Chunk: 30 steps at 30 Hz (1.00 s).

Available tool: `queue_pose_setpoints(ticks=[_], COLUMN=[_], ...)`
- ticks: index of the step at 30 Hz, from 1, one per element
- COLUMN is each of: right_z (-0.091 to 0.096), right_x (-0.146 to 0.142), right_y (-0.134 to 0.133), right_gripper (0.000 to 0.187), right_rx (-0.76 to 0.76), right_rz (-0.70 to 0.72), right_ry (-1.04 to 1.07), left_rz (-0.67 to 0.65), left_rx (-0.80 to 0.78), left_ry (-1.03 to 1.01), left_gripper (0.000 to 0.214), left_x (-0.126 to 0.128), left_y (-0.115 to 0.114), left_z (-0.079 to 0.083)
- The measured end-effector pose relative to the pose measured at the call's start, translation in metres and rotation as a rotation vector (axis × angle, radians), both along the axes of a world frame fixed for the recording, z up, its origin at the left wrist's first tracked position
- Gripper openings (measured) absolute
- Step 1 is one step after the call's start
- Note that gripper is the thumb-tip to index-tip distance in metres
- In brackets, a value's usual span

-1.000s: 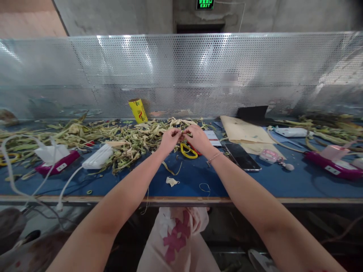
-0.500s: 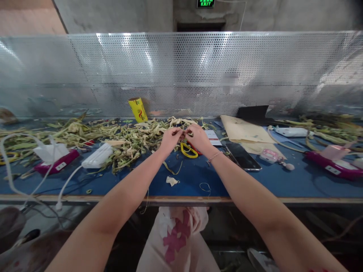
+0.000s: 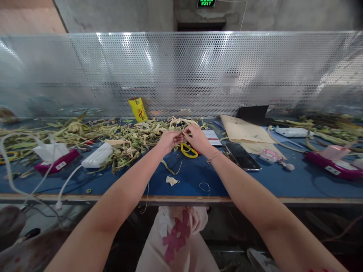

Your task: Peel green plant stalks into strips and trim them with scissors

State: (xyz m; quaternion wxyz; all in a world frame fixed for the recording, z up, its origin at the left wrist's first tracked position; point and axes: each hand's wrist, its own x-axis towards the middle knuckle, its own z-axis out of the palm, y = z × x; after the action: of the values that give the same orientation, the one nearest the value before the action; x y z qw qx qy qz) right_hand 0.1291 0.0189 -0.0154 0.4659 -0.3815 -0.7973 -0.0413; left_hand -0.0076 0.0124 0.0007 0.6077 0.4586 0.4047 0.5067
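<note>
My left hand [image 3: 172,139] and my right hand [image 3: 196,136] meet at the fingertips over the middle of the blue table. Both are closed in a pinch, and whatever lies between the fingers is too small to make out. Just below the right hand lies a yellow-handled pair of scissors [image 3: 189,151], its blades hidden by the hand. A heap of wilted green and yellowish plant stems and leaves [image 3: 136,138] spreads to the left of and behind my hands. Nearer me are a thin curved plant strip [image 3: 176,172] and a crumpled pale scrap [image 3: 172,181].
Right of my hands lie a white card [image 3: 212,138], a black phone [image 3: 243,156], brown paper [image 3: 249,130] and a pink case [image 3: 269,155]. A white power bank [image 3: 98,155] and magenta power strips [image 3: 60,162] stand on the table. A perforated metal screen [image 3: 176,71] rises behind.
My left hand has shifted slightly left and down, turning so its fingers are less curled. My right hand stays nearly in place, its fingers closed together. The table items have not moved.
</note>
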Motion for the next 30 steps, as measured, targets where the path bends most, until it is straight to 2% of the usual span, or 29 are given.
queue_pose_setpoints(ticks=[3, 10, 15, 19, 24, 30], right_z=[0.000, 0.000, 0.000, 0.000, 0.001, 0.000], right_x=[0.000, 0.000, 0.000, 0.000, 0.000, 0.001], right_y=[0.000, -0.002, -0.002, -0.002, -0.003, -0.001], right_gripper=[0.008, 0.009, 0.009, 0.008, 0.008, 0.009], right_rx=[0.002, -0.018, -0.016, -0.029, -0.046, -0.040], right_rz=[0.008, 0.020, 0.024, 0.030, 0.037, 0.059], right_ry=[-0.014, -0.031, -0.013, -0.025, -0.021, -0.003], left_rz=[-0.008, 0.014, -0.012, 0.017, 0.087, 0.024], left_rx=[-0.018, 0.038, 0.031, 0.061, 0.275, 0.601], left_ry=[0.021, 0.211, 0.229, 0.265, 0.380, 0.617], left_gripper=[0.013, 0.012, 0.013, 0.011, 0.014, 0.012], left_x=[-0.002, -0.004, -0.005, -0.004, -0.006, -0.014], left_y=[0.003, 0.002, 0.001, 0.003, 0.008, 0.014], left_z=[0.000, 0.001, 0.002, 0.000, -0.003, -0.007])
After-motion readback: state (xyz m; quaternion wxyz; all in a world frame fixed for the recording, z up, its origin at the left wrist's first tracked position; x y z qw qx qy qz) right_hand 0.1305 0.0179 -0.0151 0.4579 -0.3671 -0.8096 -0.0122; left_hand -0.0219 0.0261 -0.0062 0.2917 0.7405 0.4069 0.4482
